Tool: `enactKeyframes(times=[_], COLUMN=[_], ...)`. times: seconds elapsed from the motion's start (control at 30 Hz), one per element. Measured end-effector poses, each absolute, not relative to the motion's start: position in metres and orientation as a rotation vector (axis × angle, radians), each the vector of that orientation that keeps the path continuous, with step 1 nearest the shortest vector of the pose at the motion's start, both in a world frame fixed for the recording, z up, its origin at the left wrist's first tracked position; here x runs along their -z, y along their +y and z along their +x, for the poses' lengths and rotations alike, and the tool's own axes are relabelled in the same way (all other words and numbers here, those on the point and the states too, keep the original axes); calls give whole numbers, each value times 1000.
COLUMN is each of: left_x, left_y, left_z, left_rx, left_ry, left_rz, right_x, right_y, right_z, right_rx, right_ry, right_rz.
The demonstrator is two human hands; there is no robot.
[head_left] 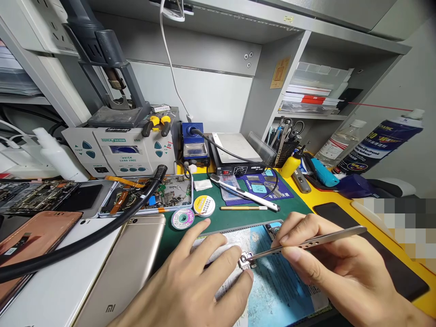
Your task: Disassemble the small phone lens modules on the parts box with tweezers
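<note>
My left hand (200, 277) comes in from the bottom, two fingertips pinched against a small square metal part (245, 260) with a round centre, like a camera module. Its other fingers are spread over a blue and white work mat (262, 290). Metal tweezers (327, 237) are gripped in my right hand (344, 268), between thumb and fingers. Their tips touch or nearly touch the small metal part. Another small dark part (272, 229) lies at the mat's upper edge, partly behind my right fingers.
Phones (122, 268) and a tray of circuit boards (170, 190) are at left, crossed by a black hose (136, 211). Solder reels (183, 219), a white pen-shaped tool (245, 193) and a heating plate (238, 150) stand beyond. A dark phone (374, 245) lies right.
</note>
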State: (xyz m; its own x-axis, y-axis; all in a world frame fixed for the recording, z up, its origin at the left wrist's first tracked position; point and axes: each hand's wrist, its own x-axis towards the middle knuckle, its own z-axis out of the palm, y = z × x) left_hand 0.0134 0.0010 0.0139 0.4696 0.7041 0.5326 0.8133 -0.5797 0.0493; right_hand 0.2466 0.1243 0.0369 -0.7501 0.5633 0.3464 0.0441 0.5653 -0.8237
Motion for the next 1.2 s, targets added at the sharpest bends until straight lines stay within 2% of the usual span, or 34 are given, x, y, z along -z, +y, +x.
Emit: enactKeyframes(times=[1.2], left_x=[-11], left_y=[3], left_z=[13], left_rx=[776], left_ry=[-1307], left_rz=[-2486], right_x=[-36], right_y=[122], right_z=[244], right_rx=[-1170], right_ry=[-2171], right_rz=[-456])
